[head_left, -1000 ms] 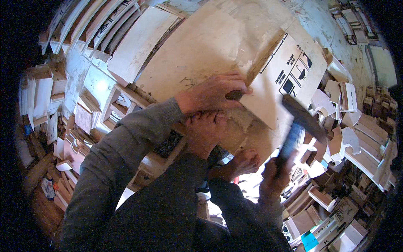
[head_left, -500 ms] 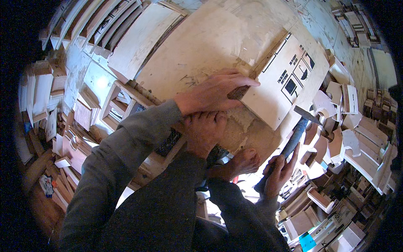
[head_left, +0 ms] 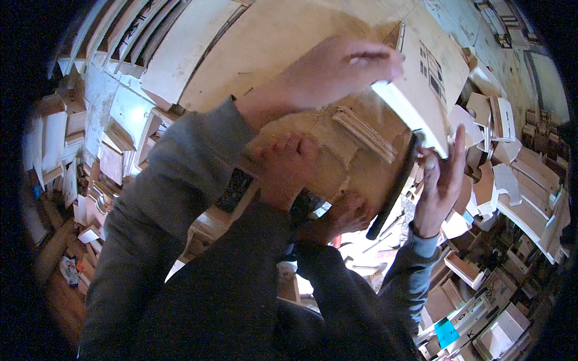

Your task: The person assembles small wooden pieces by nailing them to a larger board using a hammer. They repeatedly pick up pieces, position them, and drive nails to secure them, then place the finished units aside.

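A pale wooden panel with black printed symbols is tilted up off the worktop, its bright near edge facing me. My left hand, smeared by motion, is closed on the panel's left corner. At the near right corner, my right hand has its thumb on one side and a long finger on the other, gripping the panel. A dark-handled hammer lies free along the worktop's right edge; its head is mostly hidden. Beneath the raised panel, a small stack of thin plywood strips shows.
My bare feet rest on the near part of the wooden worktop. Several boards lean at the far left. Loose wooden offcuts crowd the right side. A turquoise piece lies lower right.
My right hand has let go of the hammer and moved up to the panel. My left hand has moved away from me, lifting the panel's left side and uncovering the plywood strips.
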`<state>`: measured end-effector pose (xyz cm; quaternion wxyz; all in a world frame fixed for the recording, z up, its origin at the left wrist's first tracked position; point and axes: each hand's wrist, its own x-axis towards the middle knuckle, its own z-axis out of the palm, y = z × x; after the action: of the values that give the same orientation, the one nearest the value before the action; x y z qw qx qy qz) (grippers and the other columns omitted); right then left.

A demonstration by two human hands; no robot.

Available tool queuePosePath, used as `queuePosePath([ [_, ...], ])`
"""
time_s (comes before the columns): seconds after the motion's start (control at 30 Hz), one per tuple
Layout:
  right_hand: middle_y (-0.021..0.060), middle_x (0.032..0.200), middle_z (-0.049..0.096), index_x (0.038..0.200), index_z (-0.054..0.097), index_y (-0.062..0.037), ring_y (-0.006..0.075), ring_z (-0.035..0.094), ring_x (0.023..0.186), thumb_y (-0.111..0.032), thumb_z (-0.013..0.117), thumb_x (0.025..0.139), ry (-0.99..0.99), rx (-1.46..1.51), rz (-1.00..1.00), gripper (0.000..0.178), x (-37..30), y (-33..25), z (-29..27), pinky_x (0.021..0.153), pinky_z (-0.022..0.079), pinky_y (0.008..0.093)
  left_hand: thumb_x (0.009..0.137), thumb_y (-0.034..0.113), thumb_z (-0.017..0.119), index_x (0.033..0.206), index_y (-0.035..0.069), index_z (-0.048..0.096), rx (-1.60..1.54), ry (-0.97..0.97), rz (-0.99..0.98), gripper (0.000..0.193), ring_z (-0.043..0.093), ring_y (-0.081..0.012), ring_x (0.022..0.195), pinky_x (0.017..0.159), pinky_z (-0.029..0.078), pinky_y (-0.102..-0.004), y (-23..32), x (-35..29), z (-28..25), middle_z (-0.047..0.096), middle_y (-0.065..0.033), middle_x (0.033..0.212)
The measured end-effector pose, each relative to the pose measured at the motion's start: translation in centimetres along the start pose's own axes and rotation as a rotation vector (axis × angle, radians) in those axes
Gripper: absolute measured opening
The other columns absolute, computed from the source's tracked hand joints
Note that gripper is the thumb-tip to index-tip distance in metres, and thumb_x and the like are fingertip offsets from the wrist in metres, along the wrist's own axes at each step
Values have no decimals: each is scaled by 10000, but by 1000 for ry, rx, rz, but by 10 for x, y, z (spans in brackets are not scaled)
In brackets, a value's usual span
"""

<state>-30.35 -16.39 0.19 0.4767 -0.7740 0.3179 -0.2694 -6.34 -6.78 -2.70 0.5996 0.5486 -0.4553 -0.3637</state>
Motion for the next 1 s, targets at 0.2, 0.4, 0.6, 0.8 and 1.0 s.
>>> queuePosePath([
  [0.2,86,1107,618,1271,545,-8,101,556,711,-82,502,945,91,-5,-40,337,48,-27,-12,643,489,249,888,200,600,1191,-66,547,-475,120,69,406,618,-137,874,790,497,-250,12,37,5,644,-112,990],
  [0.4,84,982,637,1247,565,-3,97,543,685,-69,513,939,51,-58,-7,319,57,-35,-20,606,457,220,882,169,614,1059,-12,632,-584,225,-48,254,607,-156,956,852,493,-283,20,29,25,653,-57,974],
  [0.6,105,1112,629,1254,557,-7,113,593,752,-16,496,931,76,-24,-12,329,49,-26,-15,640,489,225,847,174,656,988,-2,651,-394,187,-129,225,606,-106,859,782,490,-247,14,27,28,652,-43,919],
  [0.8,98,1205,596,1259,550,-21,113,598,772,-45,518,933,-2,54,30,328,25,-8,-11,683,502,233,810,157,681,927,-7,649,-49,166,-150,204,579,-74,764,698,462,-228,-2,9,26,639,-30,817],
  [1.0,108,1253,551,1237,554,-8,192,570,1055,102,475,846,-49,3,2,414,3,17,3,916,466,293,779,128,685,907,-24,636,-119,129,-112,205,602,-125,750,702,483,-274,-35,-11,20,645,-73,805],
])
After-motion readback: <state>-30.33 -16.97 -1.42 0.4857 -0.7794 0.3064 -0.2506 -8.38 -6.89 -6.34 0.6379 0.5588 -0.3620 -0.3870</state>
